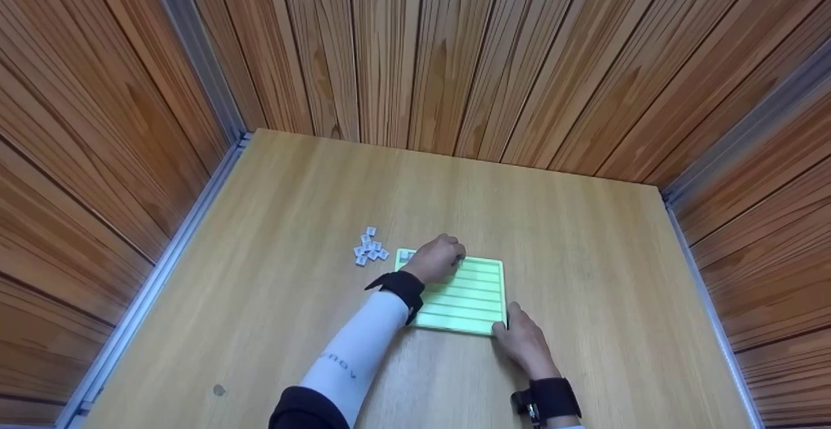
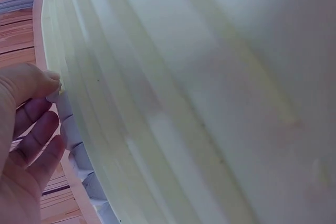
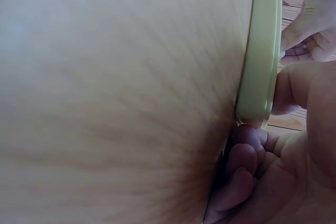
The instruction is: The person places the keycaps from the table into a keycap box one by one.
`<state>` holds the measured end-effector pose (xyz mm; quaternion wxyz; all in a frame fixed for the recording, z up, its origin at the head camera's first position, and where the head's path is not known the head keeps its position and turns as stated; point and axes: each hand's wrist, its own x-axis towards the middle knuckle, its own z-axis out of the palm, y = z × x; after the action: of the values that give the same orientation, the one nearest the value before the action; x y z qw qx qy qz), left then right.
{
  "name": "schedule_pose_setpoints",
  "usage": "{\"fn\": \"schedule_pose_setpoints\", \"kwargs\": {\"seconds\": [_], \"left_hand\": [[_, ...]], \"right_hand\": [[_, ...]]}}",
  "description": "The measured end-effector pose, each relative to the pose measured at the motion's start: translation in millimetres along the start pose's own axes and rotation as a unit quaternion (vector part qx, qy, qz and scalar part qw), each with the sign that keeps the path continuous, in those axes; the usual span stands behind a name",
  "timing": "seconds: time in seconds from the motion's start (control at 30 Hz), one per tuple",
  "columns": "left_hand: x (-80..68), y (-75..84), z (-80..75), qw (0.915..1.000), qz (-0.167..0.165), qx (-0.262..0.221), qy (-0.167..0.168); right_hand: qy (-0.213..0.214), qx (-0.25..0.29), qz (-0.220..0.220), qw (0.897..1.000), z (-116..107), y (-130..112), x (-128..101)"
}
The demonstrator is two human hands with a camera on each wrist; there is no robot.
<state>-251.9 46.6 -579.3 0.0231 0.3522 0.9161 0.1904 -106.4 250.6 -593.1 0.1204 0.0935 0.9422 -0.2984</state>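
Note:
A light green ridged tray [image 1: 464,302] lies flat on the table. Over its far row is my left hand [image 1: 435,259]; in the left wrist view the thumb and forefinger pinch a small white tile [image 2: 54,96] at the end of a line of similar tiles [image 2: 80,157]. Part of that line, a white tile [image 1: 406,256], shows at the tray's far left corner, while my forearm and hand cover others. My right hand [image 1: 521,338] grips the near right corner, thumb on the tray's rim [image 3: 258,56] and the other fingers curled against the table.
Several loose white tiles [image 1: 371,247] lie in a cluster left of the tray, some overlapping. The wooden table [image 1: 623,306] is bounded by plank walls [image 1: 383,52] at the back and both sides. A dark round spot [image 1: 219,390] marks the table at near left.

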Motion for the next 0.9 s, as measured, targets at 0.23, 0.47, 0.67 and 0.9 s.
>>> {"fn": "schedule_pose_setpoints", "kwargs": {"seconds": [0.23,0.47,0.67,0.9], "left_hand": [[-1.5,-0.3,1.2,0.9999,0.003,0.011,0.007],[-1.2,-0.2,1.9,0.9996,-0.005,0.027,0.002],[-1.1,0.9,0.4,0.9995,-0.009,0.03,-0.006],[-0.4,0.7,1.3,0.9992,-0.01,0.035,-0.015]], "right_hand": [[0.006,-0.002,-0.008,1.0,0.3,0.1,-0.4],[0.005,0.005,-0.004,1.0,-0.2,-0.6,-0.5],[0.003,0.011,-0.001,1.0,-0.4,-1.1,-0.9],[0.004,0.01,-0.002,1.0,-0.1,0.0,-0.8]]}}
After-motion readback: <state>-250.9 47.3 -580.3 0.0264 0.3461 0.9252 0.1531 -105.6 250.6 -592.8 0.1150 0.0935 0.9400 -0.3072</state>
